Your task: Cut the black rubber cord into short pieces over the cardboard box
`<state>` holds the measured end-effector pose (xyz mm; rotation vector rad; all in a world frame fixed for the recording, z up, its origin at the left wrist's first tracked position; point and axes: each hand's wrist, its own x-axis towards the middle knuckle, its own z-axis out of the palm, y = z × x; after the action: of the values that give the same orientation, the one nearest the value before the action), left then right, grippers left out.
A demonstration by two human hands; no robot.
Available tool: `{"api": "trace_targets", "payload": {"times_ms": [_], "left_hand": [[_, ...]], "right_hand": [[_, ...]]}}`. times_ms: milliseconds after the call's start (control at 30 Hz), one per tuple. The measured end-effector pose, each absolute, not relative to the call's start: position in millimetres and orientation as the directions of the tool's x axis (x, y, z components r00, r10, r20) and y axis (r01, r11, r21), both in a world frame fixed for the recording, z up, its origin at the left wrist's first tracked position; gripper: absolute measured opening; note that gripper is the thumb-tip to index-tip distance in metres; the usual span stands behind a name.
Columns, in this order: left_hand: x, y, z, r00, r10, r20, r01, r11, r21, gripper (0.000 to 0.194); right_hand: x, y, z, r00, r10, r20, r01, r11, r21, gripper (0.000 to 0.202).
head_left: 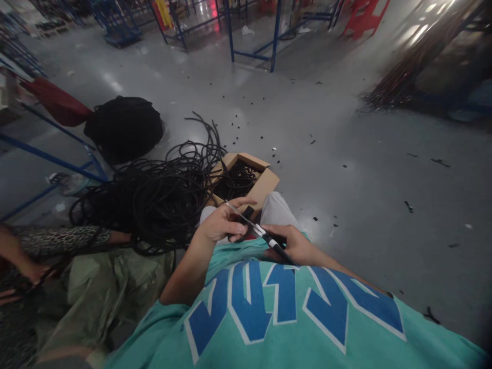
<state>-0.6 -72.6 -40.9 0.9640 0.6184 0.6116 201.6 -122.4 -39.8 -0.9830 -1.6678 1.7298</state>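
Note:
My right hand (294,244) is closed around the dark handle of a slim tool (269,239) with a white collar and a thin metal tip. The tip points up and left, across my left hand (226,224). Pinched between the left thumb and fingers is a small black ribbed piece (248,212), right beside the metal tip. Just beyond my hands, an open cardboard box (267,184) holds many small black pieces (240,177). To its left lies a large tangle of black tubing (161,192).
A round black bundle (125,125) sits behind the tubing. Blue metal frames (251,55) and a red chair (365,18) stand further back. Another person's hand (34,271) shows at the lower left. Small black scraps dot the grey floor (307,113).

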Motion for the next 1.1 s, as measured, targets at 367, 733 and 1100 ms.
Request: {"api": "trace_targets", "payload": {"times_ms": [367, 733, 1100], "left_hand": [[-14, -57, -42, 0.774, 0.601, -0.197, -0.053, 0.372, 0.927, 0.051], [-22, -49, -35, 0.703, 0.683, -0.199, -0.009, 0.288, 0.957, 0.049], [-6, 63, -68, 0.105, 0.977, -0.185, 0.037, 0.182, 0.983, 0.058]], "right_hand": [[195, -124, -44, -0.628, 0.749, -0.210, -0.040, -0.301, -0.953, 0.038], [197, -123, -51, -0.536, 0.808, -0.245, -0.008, -0.295, -0.955, 0.026], [212, -123, -54, -0.311, 0.863, -0.398, 0.127, -0.377, -0.917, 0.046]]}}
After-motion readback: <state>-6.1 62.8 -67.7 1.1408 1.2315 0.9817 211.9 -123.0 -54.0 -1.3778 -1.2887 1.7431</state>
